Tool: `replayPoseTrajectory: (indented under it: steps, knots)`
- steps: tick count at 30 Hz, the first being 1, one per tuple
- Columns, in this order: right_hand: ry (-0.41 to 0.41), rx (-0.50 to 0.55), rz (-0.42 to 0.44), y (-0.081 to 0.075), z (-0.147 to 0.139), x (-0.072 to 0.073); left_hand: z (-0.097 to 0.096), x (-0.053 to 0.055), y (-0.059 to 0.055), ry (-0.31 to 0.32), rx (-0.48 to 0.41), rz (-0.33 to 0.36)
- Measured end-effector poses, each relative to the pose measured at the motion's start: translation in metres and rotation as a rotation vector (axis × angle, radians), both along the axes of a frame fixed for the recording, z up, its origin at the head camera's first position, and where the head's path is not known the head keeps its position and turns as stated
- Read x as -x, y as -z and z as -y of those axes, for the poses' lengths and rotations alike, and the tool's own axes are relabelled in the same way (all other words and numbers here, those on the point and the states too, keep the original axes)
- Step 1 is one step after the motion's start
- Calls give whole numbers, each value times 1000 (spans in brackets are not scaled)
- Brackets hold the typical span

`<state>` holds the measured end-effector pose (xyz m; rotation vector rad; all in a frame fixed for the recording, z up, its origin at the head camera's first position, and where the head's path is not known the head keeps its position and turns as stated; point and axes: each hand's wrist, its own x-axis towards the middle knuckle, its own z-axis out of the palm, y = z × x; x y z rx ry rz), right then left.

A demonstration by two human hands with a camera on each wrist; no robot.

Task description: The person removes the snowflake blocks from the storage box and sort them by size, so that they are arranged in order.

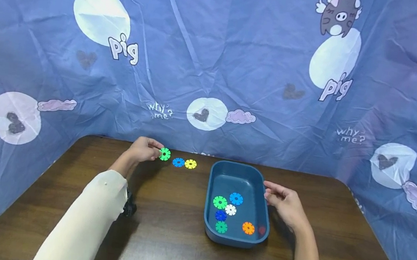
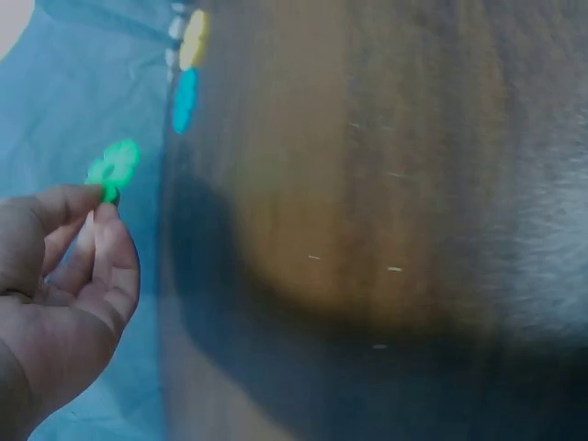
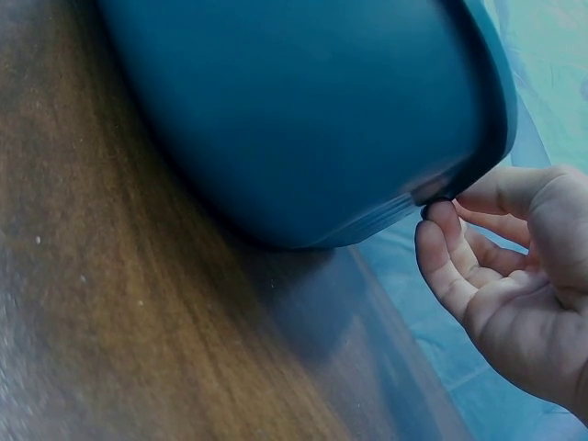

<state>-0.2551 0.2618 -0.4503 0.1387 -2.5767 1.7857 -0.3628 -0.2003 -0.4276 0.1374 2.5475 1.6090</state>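
Observation:
In the head view my left hand [image 1: 145, 150] pinches a bright green notched plastic disc [image 1: 165, 154] near the table's back edge. The left wrist view shows that disc [image 2: 118, 165] between thumb and fingertips. Just right of it lie a blue disc [image 1: 178, 162] and a yellow disc [image 1: 191, 164] side by side. My right hand [image 1: 286, 204] pinches the right rim of a blue plastic bin [image 1: 234, 238], thumb and fingertips meeting at its edge in the right wrist view. Inside the bin are several discs, among them a white disc [image 1: 230, 209] and an orange disc [image 1: 248, 228].
The brown wooden table [image 1: 165, 236] has a blue printed cloth [image 1: 209, 53] hanging behind it and at both sides. Also in the bin are a light blue disc [image 1: 236, 199], a dark blue disc [image 1: 220, 216] and a red disc [image 1: 262, 229] by the right wall.

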Motion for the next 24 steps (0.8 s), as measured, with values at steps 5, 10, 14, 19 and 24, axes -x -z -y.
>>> replayPoseTrajectory:
  steps: [5,10,14,19,24]
  knots:
    - [0,1,-11,1,-2,0,5,-4,13,-102,-15,75]
    - [3,-4,-9,1,-1,1,3,-5,18,-136,-50,92]
    - [9,-13,6,1,-1,0,-2,-5,20,-153,-49,97]
    - [10,-22,18,0,-1,0,-6,1,26,-157,-34,108]
    - [7,-22,24,-1,-2,1,-8,7,27,-159,-4,95]
